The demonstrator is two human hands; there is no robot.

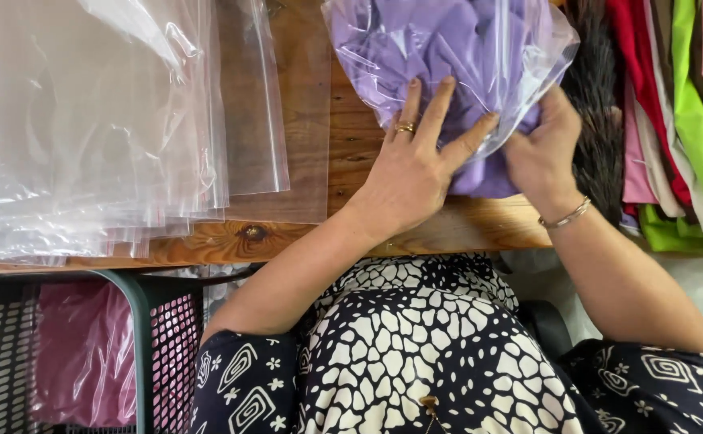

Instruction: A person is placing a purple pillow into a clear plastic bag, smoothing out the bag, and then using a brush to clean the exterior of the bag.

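A clear plastic bag (pixel 520 48) lies on the wooden table (pixel 303 229) with a folded purple cloth (pixel 440 40) inside it. My left hand (pixel 412 169), with a gold ring, presses flat on the bag's near end, fingers spread over the plastic. My right hand (pixel 540 153), a thin bracelet at its wrist, grips the bag's open edge where a corner of the purple cloth (pixel 480 181) sticks out.
A stack of empty clear plastic bags (pixel 102 120) covers the table's left half. Folded cloths in red, pink, green and brown (pixel 681 112) are piled at the right. A green mesh basket (pixel 138 337) with a bagged pink cloth (pixel 86 354) stands lower left.
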